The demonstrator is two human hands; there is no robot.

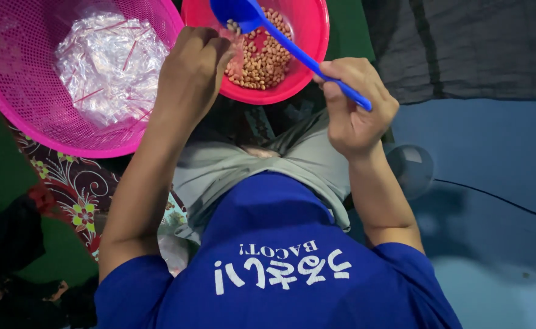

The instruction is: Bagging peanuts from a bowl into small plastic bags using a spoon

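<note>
Right grip (353, 103) clenched round blue scoop (280, 36) handle; scoop bowl tipped over red bowl of peanuts (262, 58), just ahead. Left grip (192, 61) pinching small clear bag at scoop lip, barely visible. Advice: hold bag mouth wide, pour slowly, keep spill above bowl. Pink basket (12, 103) of bags left of left grip.

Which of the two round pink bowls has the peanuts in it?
The smooth red-pink bowl at top centre, under the blue scoop, holds the peanuts. The bigger magenta mesh basket on the left holds only clear plastic bags.
</note>
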